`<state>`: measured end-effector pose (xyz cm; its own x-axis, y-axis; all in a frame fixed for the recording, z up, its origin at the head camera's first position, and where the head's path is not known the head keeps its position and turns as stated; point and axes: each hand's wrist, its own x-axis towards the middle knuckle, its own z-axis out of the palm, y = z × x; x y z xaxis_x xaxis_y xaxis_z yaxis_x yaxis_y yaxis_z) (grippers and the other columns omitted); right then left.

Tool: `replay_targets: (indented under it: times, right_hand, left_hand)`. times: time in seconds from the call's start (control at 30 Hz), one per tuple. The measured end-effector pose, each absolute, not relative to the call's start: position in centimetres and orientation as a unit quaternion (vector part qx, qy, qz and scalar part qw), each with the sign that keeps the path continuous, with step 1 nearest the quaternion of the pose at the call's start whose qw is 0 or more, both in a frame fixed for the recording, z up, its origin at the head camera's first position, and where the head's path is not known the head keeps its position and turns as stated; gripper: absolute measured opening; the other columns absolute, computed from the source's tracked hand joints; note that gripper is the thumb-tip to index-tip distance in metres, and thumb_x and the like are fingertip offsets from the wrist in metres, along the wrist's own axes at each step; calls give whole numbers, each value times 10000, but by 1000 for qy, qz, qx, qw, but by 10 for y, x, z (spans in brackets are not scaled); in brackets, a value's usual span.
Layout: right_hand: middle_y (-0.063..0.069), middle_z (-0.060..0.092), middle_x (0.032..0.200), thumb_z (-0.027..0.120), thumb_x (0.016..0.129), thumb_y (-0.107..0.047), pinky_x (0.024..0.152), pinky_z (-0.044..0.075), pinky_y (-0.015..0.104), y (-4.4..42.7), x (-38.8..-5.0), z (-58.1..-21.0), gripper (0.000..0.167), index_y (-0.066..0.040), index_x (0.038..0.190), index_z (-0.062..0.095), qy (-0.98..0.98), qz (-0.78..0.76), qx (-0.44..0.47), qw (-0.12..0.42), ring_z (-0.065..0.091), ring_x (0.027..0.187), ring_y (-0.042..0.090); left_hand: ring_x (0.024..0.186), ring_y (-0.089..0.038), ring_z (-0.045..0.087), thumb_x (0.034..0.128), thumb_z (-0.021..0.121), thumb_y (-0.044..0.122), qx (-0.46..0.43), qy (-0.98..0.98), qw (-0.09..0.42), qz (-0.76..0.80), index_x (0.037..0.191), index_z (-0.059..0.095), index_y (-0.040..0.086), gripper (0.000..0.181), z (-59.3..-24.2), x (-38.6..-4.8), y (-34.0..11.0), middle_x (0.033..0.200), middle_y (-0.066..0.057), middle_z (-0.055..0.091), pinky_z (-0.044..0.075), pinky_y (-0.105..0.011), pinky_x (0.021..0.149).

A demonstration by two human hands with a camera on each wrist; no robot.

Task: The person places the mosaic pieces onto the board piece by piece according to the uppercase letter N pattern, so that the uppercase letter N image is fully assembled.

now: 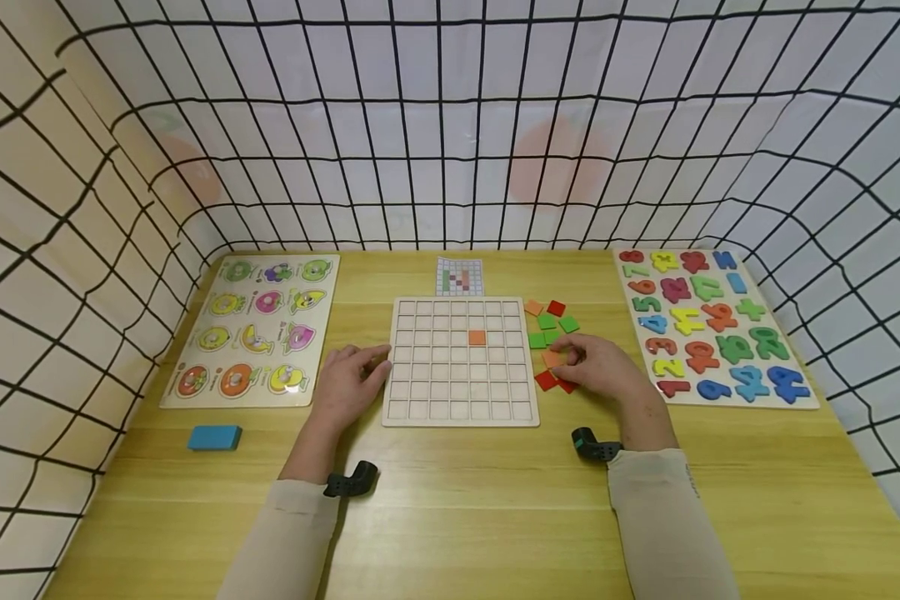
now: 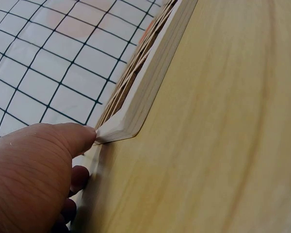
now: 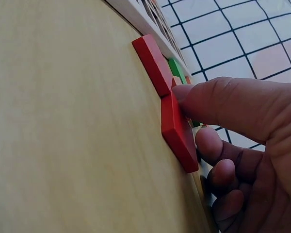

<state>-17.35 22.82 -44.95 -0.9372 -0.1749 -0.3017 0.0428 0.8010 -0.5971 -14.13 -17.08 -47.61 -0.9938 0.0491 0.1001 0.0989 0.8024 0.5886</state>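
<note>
A pale wooden grid board (image 1: 461, 418) lies flat on the table, with one orange square tile (image 1: 477, 337) in a cell of its upper half. My left hand (image 1: 348, 383) rests beside the board's left edge, its thumb and index fingertips touching the rim. In the left wrist view, the thumb (image 2: 77, 138) meets the board's corner. To the right of the board, my right hand (image 1: 600, 367) pinches a loose orange tile (image 1: 551, 358) between thumb and index finger. Red tiles (image 3: 177, 131) lie right by that thumb in the right wrist view. Green tiles (image 1: 547, 321) are scattered just beyond.
A small printed pattern card (image 1: 460, 277) lies behind the board. At left is a fruit puzzle board (image 1: 251, 329), with a blue block (image 1: 214, 437) in front. A number puzzle board (image 1: 712, 329) lies at right. Black wire mesh (image 1: 438, 158) surrounds the table's back and sides.
</note>
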Motion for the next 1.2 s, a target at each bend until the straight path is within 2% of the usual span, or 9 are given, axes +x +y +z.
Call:
replay_targets:
  times: [0.43, 1.0, 1.2]
  right_hand:
    - [63, 566, 946, 746, 929, -342, 742, 404, 337, 229, -174, -449, 324, -117, 1147, 663, 935, -314, -24, 165, 517, 866, 234]
    - [55, 573, 893, 719, 945, -333, 682, 392, 318, 203, -171, -437, 315, -111, 1162, 665, 939, -305, -58, 148, 508, 769, 207]
    - [50, 567, 874, 733, 937, -302, 667, 402, 319, 187, -170, -435, 297, -128, 1169, 667, 929, -327, -72, 161, 503, 733, 205]
  left_hand:
    - [918, -261, 502, 987, 656, 330, -45, -950, 46, -307, 1316, 707, 205, 356, -476, -143, -171, 945, -70, 670, 366, -355, 799]
    - [924, -266, 509, 983, 664, 319, -45, -949, 44, -310, 1316, 706, 197, 358, -475, -141, -171, 946, -78, 672, 373, -371, 816]
    - [931, -263, 513, 984, 657, 323, -47, -948, 47, -311, 1319, 704, 195, 361, -476, -141, -171, 949, -74, 672, 373, -372, 818]
